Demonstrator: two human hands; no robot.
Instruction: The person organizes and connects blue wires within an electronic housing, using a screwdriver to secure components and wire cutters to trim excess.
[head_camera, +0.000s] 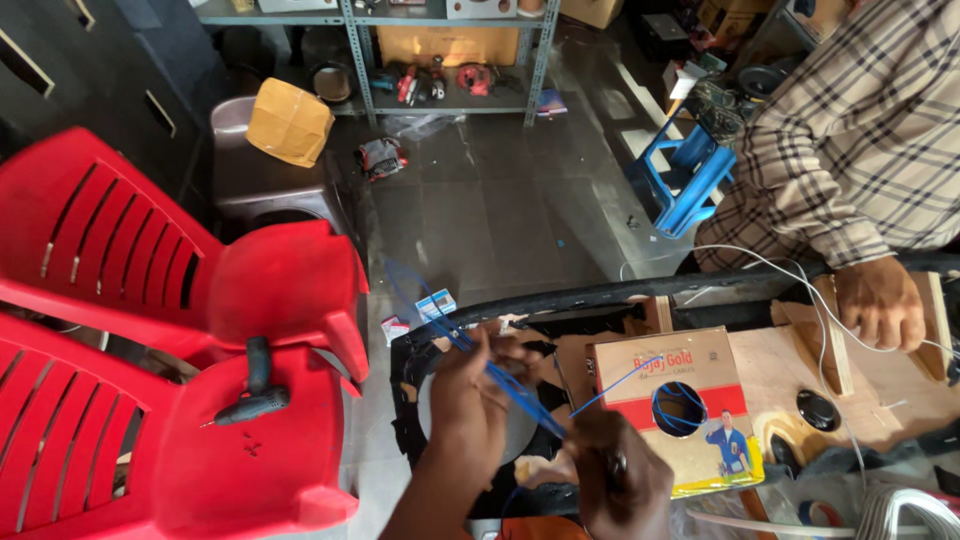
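Wire (520, 395) is partly out of the box (685, 405); your left hand (468, 405) and right hand (620, 480) both pinch it, most remains coiled inside.

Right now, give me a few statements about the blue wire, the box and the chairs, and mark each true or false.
1. Both of the person's hands, left hand and right hand, hold the blue wire. True.
2. The blue wire comes out of a round hole in the cardboard box. True.
3. A hammer lies on the nearer red chair. False: a dark drill lies there.
4. The co-worker's hand grips the blue wire. False: it rests on a wooden strip beside a white wire.
5. The stool on the floor is green. False: it is blue.
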